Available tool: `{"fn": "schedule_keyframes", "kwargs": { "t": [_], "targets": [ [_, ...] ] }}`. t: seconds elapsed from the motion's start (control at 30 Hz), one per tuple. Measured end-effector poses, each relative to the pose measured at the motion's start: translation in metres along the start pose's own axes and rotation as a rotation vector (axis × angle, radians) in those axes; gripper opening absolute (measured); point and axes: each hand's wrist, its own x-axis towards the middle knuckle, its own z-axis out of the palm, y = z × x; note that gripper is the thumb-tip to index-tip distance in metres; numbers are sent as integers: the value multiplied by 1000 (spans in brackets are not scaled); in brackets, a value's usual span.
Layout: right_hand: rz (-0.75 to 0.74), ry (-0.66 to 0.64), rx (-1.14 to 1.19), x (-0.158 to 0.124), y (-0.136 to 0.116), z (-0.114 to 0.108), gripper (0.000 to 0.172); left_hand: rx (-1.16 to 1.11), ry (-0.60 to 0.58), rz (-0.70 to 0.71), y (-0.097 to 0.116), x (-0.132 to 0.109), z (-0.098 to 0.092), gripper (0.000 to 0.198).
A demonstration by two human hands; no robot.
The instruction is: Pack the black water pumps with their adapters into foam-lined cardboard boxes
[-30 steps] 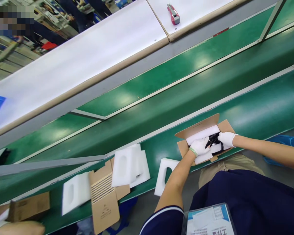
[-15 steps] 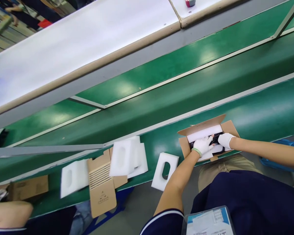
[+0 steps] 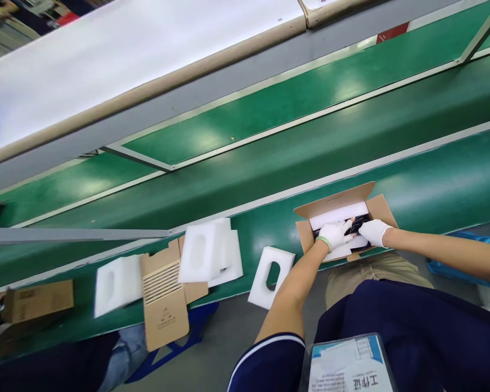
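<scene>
An open cardboard box (image 3: 338, 198) sits on the near green conveyor belt (image 3: 433, 179), lined with white foam (image 3: 338, 214). A black item (image 3: 357, 224) lies inside between the foam pieces. My left hand (image 3: 334, 234), in a white glove, presses down on the black item with fingers curled. My right hand (image 3: 373, 231), also gloved, rests on the same item from the right side, fingers bent over it.
A loose white foam insert with a slot (image 3: 270, 277) lies left of the box. Further left are stacked foam pieces (image 3: 208, 258), a flat carton (image 3: 163, 296), another foam piece (image 3: 116, 283) and a closed carton (image 3: 36, 299). A white table (image 3: 126, 49) runs beyond the belts.
The view has shifted so everything sits slightly lower left. Both hands have stayed in the box, pushing the black item lower between the foam pieces.
</scene>
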Motion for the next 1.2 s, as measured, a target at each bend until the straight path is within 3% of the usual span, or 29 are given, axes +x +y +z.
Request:
{"fn": "schedule_keyframes", "kwargs": {
  "t": [0.17,0.3,0.43,0.67,0.8,0.97,1.07,1.2],
  "targets": [
    [-297,216,-217,-24,24,32,35,-47,56,-4,2,2,1,66],
    [-348,146,-267,-24,36,36,29,-118,25,8,0,2,-3,66],
    [-376,124,-357,-19,22,33,33,-173,18,-5,0,-1,-9,65],
    [-115,119,-294,-14,-8,42,38,-196,47,-12,4,-4,-5,65],
    [1,152,-214,-13,-4,30,31,-175,78,-3,4,0,2,73],
    [57,17,-65,-5,12,3,61,-112,76,10,4,1,4,74],
    [52,-6,-69,2,7,1,53,-124,66,-17,6,-2,1,67],
    [182,73,-99,5,-19,18,36,-165,23,-40,8,-2,-5,59]
  ]
}}
